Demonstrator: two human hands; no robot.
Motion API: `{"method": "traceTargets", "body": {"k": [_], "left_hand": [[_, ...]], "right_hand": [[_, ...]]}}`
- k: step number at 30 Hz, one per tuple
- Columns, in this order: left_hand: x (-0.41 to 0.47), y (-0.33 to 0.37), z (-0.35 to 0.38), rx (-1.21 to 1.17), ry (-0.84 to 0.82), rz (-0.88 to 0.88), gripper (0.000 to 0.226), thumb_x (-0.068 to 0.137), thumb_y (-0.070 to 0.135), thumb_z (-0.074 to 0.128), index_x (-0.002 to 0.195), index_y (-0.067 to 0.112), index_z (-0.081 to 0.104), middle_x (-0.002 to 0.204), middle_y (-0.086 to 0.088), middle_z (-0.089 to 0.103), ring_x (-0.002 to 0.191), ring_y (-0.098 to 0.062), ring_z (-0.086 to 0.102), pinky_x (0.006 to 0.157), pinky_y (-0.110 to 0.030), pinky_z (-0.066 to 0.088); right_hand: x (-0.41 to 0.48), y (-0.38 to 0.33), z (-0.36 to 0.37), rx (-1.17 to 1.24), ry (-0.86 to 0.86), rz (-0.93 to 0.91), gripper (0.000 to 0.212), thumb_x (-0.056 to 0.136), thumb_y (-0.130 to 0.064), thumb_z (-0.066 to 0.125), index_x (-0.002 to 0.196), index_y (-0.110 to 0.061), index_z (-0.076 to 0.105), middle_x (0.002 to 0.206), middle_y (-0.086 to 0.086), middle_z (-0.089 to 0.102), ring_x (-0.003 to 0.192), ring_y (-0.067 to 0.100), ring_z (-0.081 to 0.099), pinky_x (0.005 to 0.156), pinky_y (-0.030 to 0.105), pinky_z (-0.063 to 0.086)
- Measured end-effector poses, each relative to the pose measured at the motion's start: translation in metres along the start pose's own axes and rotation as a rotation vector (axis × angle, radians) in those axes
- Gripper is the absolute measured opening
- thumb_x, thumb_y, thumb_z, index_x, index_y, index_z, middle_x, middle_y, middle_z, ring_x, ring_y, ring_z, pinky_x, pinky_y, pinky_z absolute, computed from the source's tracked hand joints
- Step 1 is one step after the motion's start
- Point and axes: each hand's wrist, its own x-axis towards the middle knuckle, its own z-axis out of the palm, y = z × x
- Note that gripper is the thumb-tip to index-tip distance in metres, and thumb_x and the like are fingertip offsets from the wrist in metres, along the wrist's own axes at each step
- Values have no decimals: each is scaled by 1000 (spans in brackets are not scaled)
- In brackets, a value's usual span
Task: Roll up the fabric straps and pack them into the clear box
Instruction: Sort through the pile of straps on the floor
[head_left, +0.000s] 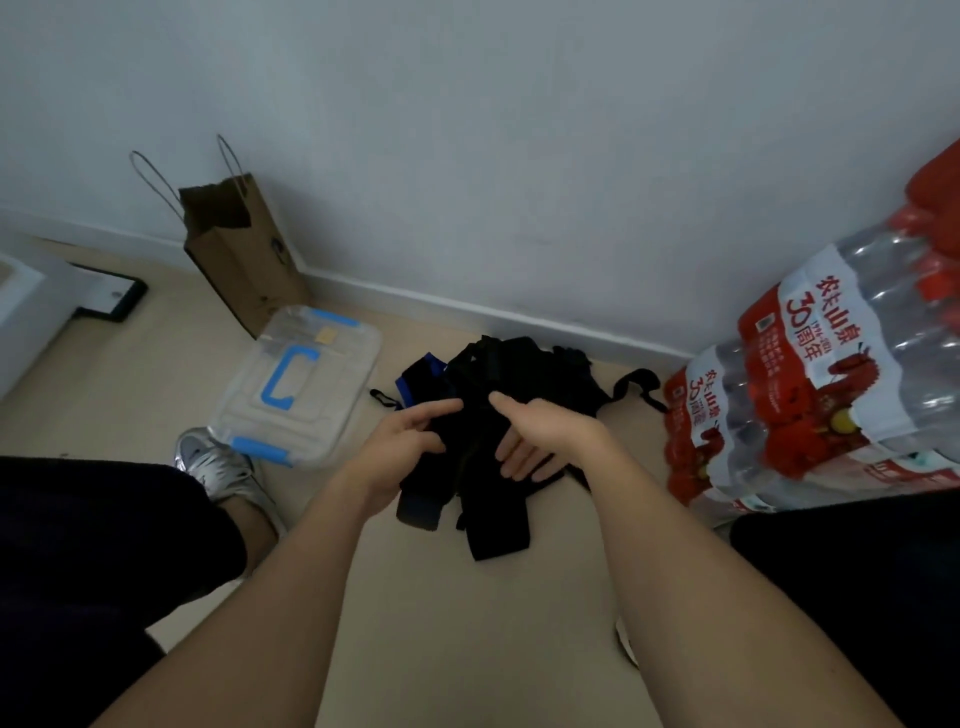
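Note:
A heap of black fabric straps (514, 379), one with blue trim, lies on the beige floor near the wall. My left hand (402, 441) grips a strap at the heap's left side, its index finger stretched out over the fabric. My right hand (540, 441) holds the bundle from the right, thumb on top and fingers under the fabric. Loose strap ends hang below both hands. The clear box (301, 389), lid on with blue handle and latches, sits on the floor to the left of the heap.
A brown paper bag (244, 260) stands against the wall behind the box. Shrink-wrapped packs of water bottles (810, 384) are stacked at the right. My grey shoe (218, 467) touches the box's near corner. A black-framed board (111, 299) lies far left.

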Motion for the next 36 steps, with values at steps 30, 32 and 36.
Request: {"method": "traceTargets", "body": {"k": [30,32,36], "left_hand": [[-6,-116,4,1363,-73,-378,43,104,2,56,145,14,61,139,-12,62,120,-26,64,92,-27,55],[-6,-121,-1,1397,-43,-391,46,103,2,57,147,16,55,141,-12,57,121,-26,62,96,-30,55],[0,-125,-5,1441,68,-402,40,101,7,57,140,15,59,138,-10,59,122,-26,61,101,-35,55]], "right_hand": [[-5,201,61,-364,107,76,22,107,-10,60,123,3,69,101,26,76,82,36,81,77,50,68],[1,202,69,-410,52,111,24,107,-11,60,124,4,66,109,28,74,88,39,81,83,54,67],[12,199,78,-477,40,205,27,103,-18,67,125,-4,60,119,16,65,100,35,75,88,43,64]]}}
